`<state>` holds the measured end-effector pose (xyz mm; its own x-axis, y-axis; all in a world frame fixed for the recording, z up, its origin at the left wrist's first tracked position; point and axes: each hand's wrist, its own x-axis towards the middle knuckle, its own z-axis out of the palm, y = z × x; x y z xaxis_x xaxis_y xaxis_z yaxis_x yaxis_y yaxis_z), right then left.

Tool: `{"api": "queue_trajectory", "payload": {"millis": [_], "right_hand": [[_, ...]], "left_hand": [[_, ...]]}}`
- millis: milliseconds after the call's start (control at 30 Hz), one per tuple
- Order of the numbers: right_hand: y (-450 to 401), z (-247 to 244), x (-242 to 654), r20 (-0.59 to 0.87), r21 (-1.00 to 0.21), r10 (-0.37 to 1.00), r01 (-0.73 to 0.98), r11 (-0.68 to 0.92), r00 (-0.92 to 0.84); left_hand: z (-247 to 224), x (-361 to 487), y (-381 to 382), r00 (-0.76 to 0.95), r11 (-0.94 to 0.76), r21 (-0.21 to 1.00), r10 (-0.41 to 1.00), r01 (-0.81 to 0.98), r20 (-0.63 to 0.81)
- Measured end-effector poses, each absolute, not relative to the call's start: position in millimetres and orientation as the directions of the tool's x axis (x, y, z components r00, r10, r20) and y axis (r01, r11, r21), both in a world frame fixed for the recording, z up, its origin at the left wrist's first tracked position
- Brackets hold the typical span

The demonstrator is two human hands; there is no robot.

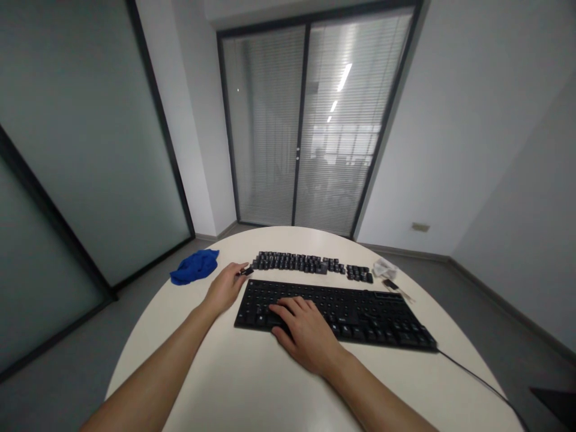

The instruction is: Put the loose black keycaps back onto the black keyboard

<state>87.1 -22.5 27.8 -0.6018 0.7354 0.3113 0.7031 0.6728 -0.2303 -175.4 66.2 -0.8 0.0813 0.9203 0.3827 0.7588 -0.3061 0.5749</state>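
Note:
A black keyboard [360,309] lies on the table, with many keys along its upper part gone and bare key posts showing. My right hand [308,333] rests over its left half, fingers stretched out and touching the lower rows; what lies beneath the fingertips is hidden. To the left, beyond the keyboard's corner, my left hand [226,287] has its thumb and fingers closed on a small black keycap [247,272]. Right beside that hand begins a long block of loose black keycaps [292,262], set out in rows behind the keyboard.
A crumpled blue cloth [195,267] lies at the table's left edge. A clear plastic bag [385,269] and a small dark tool with thin wires [390,284] sit at the right. The keyboard cable [472,377] runs off the right side of the round white table [243,384].

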Motion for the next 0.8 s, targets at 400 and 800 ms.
{"api": "queue_trajectory", "payload": {"millis": [400, 800], "right_hand": [[-22.8, 30.4, 86.7, 0.309, -0.219, 0.733, 0.705, 0.675, -0.606], [-21.1, 28.4, 87.3, 0.292, -0.238, 0.741, 0.705, 0.668, -0.604]], "left_hand": [[49.1, -173.2, 22.3, 0.426, -0.277, 0.73, 0.905, 0.625, -0.022], [47.1, -184.7, 29.0, 0.493, -0.28, 0.758, 0.868, 0.589, -0.062]]}}
